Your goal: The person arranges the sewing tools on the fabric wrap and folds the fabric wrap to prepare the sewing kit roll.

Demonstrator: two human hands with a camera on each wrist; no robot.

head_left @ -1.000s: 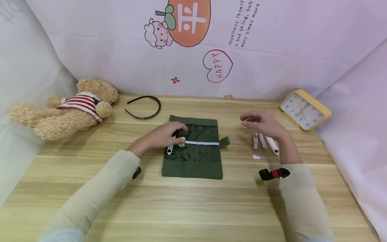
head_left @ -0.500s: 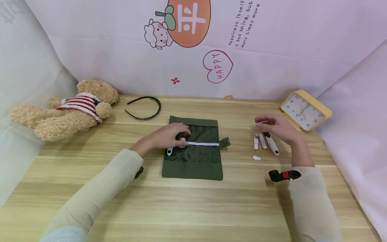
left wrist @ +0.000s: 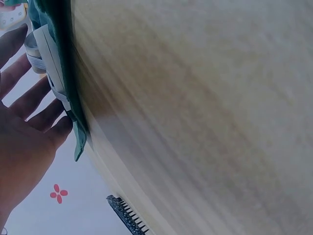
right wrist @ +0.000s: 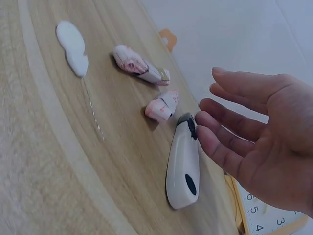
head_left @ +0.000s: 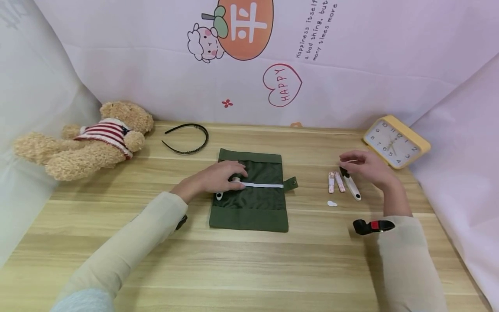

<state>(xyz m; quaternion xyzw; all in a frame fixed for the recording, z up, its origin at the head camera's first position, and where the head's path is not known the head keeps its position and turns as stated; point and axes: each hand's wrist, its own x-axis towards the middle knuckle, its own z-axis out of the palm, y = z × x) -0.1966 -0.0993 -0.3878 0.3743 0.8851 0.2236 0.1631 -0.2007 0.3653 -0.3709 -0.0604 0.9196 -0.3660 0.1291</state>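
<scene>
My left hand (head_left: 218, 177) lies over the left part of a dark green fabric pouch (head_left: 249, 219), spread flat with a white elastic strip (head_left: 261, 185) across it. In the left wrist view its loosely bent fingers touch a white-handled tool (left wrist: 50, 56) under the strip, beside a small pale cylinder (left wrist: 33, 46); the hand partly hides both from above. My right hand (head_left: 368, 168) hovers with relaxed fingers, fingertips close to the black end of another white-handled tool (right wrist: 183, 169). Nearby lie two small pink-patterned pieces (right wrist: 137, 64) and a white gourd-shaped piece (right wrist: 72, 48) with a thin twisted wire.
A yellow-framed clock (head_left: 395, 142) stands behind my right hand. At the back left are a black toothed headband (head_left: 206, 138) and a teddy bear (head_left: 93, 141) in a striped shirt. A snap tab (head_left: 290, 183) sticks out from the pouch's right side. A printed cloth (head_left: 156, 78) hangs behind the table.
My right hand has moved right, from beside the patterned pieces to the black end of the white-handled tool. My left hand has shifted slightly right over the pouch, covering more of the cylinder.
</scene>
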